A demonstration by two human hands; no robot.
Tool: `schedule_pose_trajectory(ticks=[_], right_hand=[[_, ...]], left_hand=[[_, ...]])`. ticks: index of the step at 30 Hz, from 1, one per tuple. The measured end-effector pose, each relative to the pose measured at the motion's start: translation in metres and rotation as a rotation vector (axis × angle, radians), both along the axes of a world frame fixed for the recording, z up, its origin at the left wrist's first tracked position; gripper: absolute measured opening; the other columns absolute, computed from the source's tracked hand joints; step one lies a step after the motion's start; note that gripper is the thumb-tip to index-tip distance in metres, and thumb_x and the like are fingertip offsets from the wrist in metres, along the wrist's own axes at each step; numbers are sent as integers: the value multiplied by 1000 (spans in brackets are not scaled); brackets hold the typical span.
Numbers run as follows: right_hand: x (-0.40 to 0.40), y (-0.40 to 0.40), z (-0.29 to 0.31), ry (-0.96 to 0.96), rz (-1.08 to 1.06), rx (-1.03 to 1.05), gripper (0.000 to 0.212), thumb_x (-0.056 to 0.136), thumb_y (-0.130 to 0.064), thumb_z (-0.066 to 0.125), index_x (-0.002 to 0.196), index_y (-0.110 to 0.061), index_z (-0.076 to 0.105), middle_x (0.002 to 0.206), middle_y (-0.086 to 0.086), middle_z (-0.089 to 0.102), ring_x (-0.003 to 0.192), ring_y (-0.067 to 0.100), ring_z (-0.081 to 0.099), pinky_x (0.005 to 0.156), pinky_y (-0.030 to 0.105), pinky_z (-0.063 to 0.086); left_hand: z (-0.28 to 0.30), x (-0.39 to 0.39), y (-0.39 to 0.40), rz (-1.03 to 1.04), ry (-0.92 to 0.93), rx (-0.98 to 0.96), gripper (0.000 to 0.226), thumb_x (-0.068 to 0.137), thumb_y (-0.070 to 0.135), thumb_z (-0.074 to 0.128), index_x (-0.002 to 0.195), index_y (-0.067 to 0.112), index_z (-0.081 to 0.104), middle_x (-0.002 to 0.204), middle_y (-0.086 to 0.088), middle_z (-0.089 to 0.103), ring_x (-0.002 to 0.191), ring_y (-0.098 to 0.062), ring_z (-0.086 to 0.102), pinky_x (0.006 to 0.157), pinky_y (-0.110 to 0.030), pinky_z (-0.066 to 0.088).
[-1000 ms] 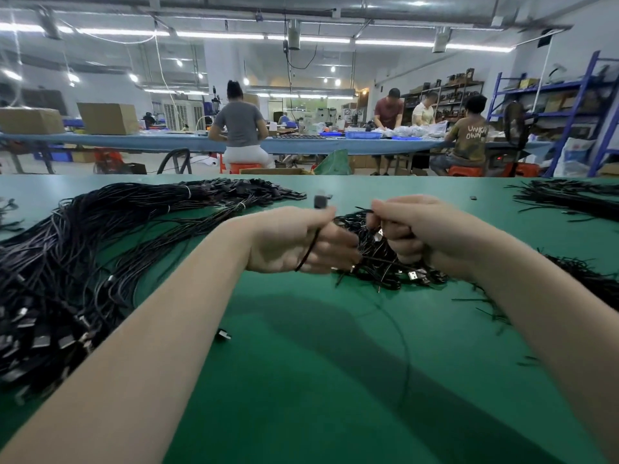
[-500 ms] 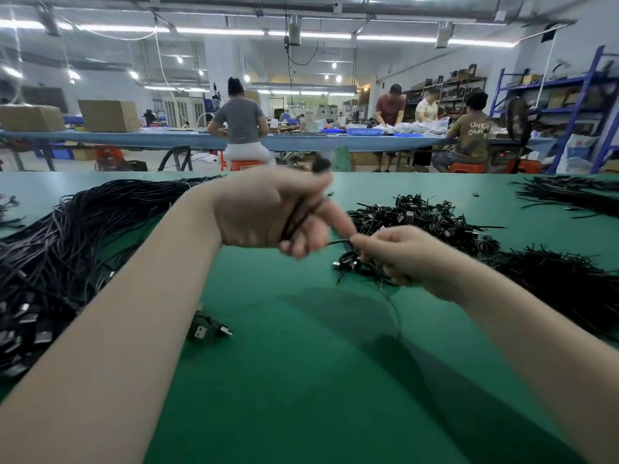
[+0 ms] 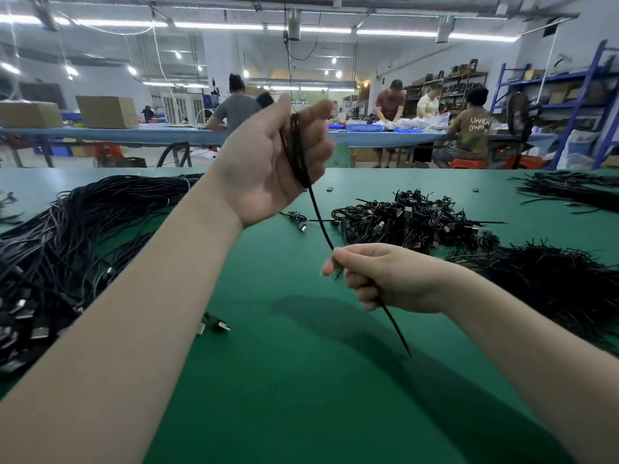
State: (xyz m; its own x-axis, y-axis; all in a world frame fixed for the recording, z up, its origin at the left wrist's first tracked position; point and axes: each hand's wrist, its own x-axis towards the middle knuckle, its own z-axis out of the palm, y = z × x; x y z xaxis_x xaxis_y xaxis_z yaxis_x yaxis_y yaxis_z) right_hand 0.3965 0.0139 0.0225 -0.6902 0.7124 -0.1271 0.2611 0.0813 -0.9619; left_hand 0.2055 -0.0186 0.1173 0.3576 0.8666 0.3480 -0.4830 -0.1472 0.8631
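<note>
Black cable (image 3: 320, 217) runs taut between both hands: left hand (image 3: 268, 162) grips its coiled loops, right hand (image 3: 388, 279) pinches the strand above the green worktop (image 3: 301, 396).

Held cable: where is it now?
Head view, centre: the cable is looped in the raised left hand and runs down through the pinching right hand, above the green table, left of the bundle pile.

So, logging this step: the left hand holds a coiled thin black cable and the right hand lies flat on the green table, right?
No: in the head view the right hand grips the thin black cable above the green table; the left hand holds it coiled.
</note>
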Motion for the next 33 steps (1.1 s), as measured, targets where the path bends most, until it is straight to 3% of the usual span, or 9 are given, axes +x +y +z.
schedule_pose_trajectory(ticks=[3, 5, 7, 12, 16, 19, 23, 28, 33], right_hand=[[7, 6, 4, -208, -298, 329, 38, 89, -53, 54, 75, -19, 64, 51, -9, 30, 43, 9, 25, 42, 19, 26], [11, 10, 14, -189, -463, 493, 40, 89, -53, 55, 68, -20, 63, 45, -10, 32, 40, 9, 27, 41, 19, 25], [9, 8, 27, -67, -495, 498, 38, 93, -48, 52, 70, -20, 63, 50, -6, 34, 41, 10, 29, 43, 22, 27], [-12, -12, 38, 98, -253, 349, 31, 102, -28, 42, 89, -17, 68, 52, -10, 48, 44, 7, 43, 46, 19, 39], [-17, -17, 21, 2, -86, 255, 29, 101, -29, 43, 89, -20, 68, 63, -6, 59, 62, 13, 61, 83, 38, 51], [-15, -10, 10, 33, -174, 257, 29, 100, -31, 46, 82, -20, 66, 67, -5, 63, 68, 14, 64, 89, 43, 48], [-7, -1, 8, 0, -250, 311, 27, 99, -34, 48, 89, -21, 69, 83, -4, 74, 75, 9, 66, 78, 30, 46], [-6, 5, 15, 299, -313, -26, 25, 99, -35, 47, 94, -18, 66, 86, 1, 75, 76, 16, 72, 69, 27, 55], [-8, 7, 9, 337, -378, -92, 19, 96, -27, 55, 82, -17, 63, 65, -1, 68, 61, 14, 69, 68, 31, 58]], left_hand=[[-7, -1, -3, -44, 495, -15, 54, 100, 42, 34, 70, 17, 72, 49, 6, 51, 43, -9, 48, 46, -19, 41], [-19, 5, 0, -40, 1000, -64, 59, 101, 46, 27, 84, 15, 75, 59, 2, 64, 47, -10, 56, 45, -17, 39], [-33, 15, 6, 27, 1189, -118, 59, 102, 48, 18, 105, 12, 65, 79, 0, 74, 60, -9, 65, 48, -17, 39], [-44, 29, 20, 286, 492, -207, 51, 103, 46, 23, 112, 12, 60, 98, -1, 70, 85, -13, 64, 68, -23, 53], [-33, 27, 19, 212, 164, -150, 55, 103, 45, 22, 107, 12, 65, 89, -1, 74, 81, -11, 69, 61, -17, 54], [-29, 26, 15, 181, 137, -131, 48, 103, 45, 28, 90, 15, 63, 58, 8, 55, 56, -9, 58, 58, -20, 46], [-32, 29, 14, 71, 106, -156, 35, 104, 36, 30, 82, 17, 50, 51, 10, 31, 43, -6, 32, 50, -21, 30], [-42, 34, 16, -24, 112, -194, 32, 104, 34, 30, 79, 20, 44, 52, 10, 34, 41, -2, 30, 46, -16, 28], [-52, 39, 18, 36, 176, -237, 33, 104, 32, 32, 80, 17, 48, 62, 6, 51, 57, -9, 53, 57, -18, 49]])
